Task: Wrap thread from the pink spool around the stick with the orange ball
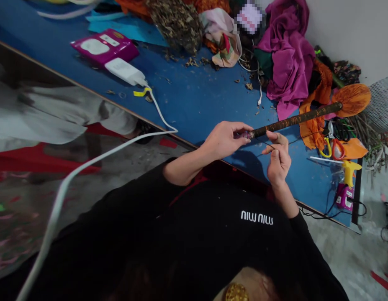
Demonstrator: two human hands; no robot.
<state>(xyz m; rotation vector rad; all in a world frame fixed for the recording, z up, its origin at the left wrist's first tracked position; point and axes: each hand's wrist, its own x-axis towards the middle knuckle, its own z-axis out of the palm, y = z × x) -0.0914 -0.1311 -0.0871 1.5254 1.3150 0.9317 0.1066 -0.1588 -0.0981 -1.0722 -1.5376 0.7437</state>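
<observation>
My left hand is closed around the near end of a long stick wrapped in dark brown with orange flecks. Purple and whitish wrapping shows at the fingertips. The stick slants up to the right over the blue table, and its far end meets a rounded orange fabric bundle. Just below the stick, my right hand pinches a thin dark strand that runs close to the wrapped end. A stretch of it seems to trail rightward past the fingers.
On the blue table lie a purple power socket with a white plug, magenta cloth, dried plant matter, scissors and a yellow glue gun. A white cable hangs across the left side. Someone's pale-clad legs are beyond the edge.
</observation>
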